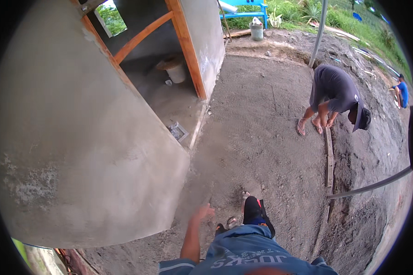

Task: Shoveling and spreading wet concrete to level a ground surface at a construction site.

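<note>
My left hand [203, 212] hangs low beside my body, near the corner of the grey plastered wall [92, 151]. Its fingers look loosely apart, though small and a little soft in the picture, and I see nothing held in them. Below it is the rough grey dirt ground [252, 114]. My right hand is out of sight; only the sleeve [323, 263] shows on that side. To the right, another person [337, 91] bends over, both hands at the far end of a long wooden board [329, 158] lying along the ground's edge.
An orange wooden door frame [187, 50] opens into a room with a white bucket [175, 72] and a small tray [178, 131]. Metal posts [319, 34] stand at right. A grey bucket [256, 31] and blue bench [245, 13] are at the back. A person in blue [403, 93] sits far right.
</note>
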Available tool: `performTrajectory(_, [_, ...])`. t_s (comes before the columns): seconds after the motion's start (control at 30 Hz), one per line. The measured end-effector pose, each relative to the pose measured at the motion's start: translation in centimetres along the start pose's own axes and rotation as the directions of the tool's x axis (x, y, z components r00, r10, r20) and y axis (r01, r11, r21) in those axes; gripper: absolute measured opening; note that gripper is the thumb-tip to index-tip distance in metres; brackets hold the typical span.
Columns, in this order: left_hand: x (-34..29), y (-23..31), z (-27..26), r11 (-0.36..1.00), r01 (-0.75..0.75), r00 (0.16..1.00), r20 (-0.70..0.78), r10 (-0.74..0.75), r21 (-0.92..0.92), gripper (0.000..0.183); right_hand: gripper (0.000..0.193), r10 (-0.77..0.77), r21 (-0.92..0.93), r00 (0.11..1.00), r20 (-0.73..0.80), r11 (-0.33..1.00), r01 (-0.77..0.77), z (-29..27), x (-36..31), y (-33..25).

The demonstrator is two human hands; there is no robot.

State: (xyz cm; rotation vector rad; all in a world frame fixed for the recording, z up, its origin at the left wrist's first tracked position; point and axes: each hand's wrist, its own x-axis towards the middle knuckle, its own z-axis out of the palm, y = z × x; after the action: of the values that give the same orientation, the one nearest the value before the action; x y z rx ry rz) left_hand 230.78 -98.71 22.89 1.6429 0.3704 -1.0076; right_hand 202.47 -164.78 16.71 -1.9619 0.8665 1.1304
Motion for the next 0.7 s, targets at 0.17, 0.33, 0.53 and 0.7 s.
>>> performTrajectory(0.17, [2.9,10.7,-8.0,0.951,-0.302,0.881,-0.363,0.303,0.061,0.047,0.034,-0.259,-0.353,0.939,-0.225,0.920,0.169,-10.1,-3.7,-16.9])
performTrajectory(0.33, [2.3,20.2,-17.1,0.940,-0.307,0.700,-0.634,0.328,0.148,0.043,0.022,-0.077,-0.077,0.957,0.281,0.992,0.103,-4.4,18.8,-51.1])
performTrajectory(0.53, [-2.6,34.4,-25.4,0.911,-0.355,0.476,-0.798,0.369,0.210,0.043,0.025,-0.825,-0.117,0.449,-0.344,0.512,0.851,-12.7,25.2,-91.9])
performTrajectory(0.7, [-6.1,39.9,-31.4,0.837,-0.491,0.207,-0.901,0.382,0.242,0.043,0.030,-0.943,0.243,0.273,-0.189,0.224,0.944,-8.0,7.6,-115.9])
